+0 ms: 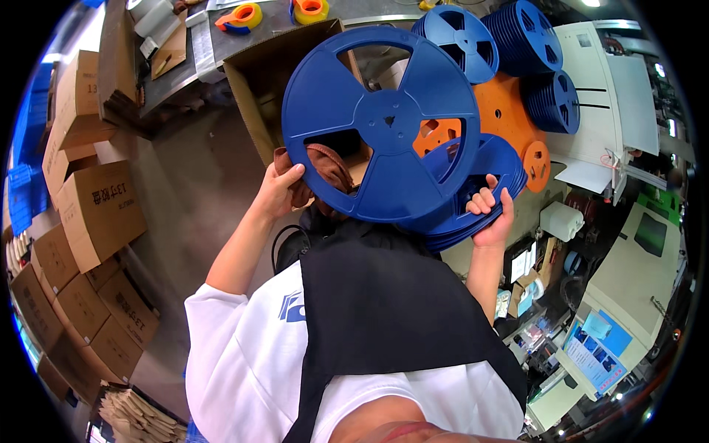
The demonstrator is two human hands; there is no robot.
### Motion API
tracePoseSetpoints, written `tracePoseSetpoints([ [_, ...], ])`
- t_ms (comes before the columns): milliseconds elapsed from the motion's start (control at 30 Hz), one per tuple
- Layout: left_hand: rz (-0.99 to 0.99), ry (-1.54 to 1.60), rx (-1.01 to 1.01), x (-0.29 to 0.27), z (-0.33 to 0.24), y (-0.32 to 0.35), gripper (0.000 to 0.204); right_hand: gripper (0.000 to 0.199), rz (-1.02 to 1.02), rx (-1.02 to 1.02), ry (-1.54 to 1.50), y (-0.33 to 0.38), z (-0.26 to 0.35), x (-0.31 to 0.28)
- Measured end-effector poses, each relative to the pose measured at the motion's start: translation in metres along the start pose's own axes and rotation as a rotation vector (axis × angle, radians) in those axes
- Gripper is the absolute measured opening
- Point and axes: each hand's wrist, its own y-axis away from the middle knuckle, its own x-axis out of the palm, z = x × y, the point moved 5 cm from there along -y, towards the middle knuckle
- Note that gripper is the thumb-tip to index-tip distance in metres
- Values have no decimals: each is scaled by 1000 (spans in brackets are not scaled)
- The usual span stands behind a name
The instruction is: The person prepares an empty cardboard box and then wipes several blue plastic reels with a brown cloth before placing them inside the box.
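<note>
A large blue plastic reel (388,122) with wide cut-outs faces up in front of my chest. My left hand (284,193) grips its left rim, thumb on top. A brown cloth (330,164) is bunched in that hand and shows through the reel's lower-left cut-out. Partly under the big reel, at its lower right, lies a stack of similar blue reels (506,166). My right hand (490,214) is closed over the right side of this stack, its fingers curled into an opening. How many reels it grips is hidden.
An open cardboard box (255,96) stands behind the reel. An orange surface (509,111) bears more stacked blue reels (521,33) at the back right. Tape dispensers (240,18) sit on the far bench. Cartons (103,210) are piled at left; a pale machine (628,280) stands at right.
</note>
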Motion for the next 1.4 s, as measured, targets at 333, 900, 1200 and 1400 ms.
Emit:
tracePoseSetpoints([
  [333,134,123,51,34,-19,11,49,31,-44,5,11,-4,-3,-2],
  [900,90,-1307,162,137,-32,32,49,32,-75,28,96,3,-6,-6],
  [1200,173,-1320,170,136,-19,33,48,31,-91,37,148,2,-9,-5],
  [1400,176,-1328,191,139,-18,32,46,31,-101,42,176,3,-9,-9],
])
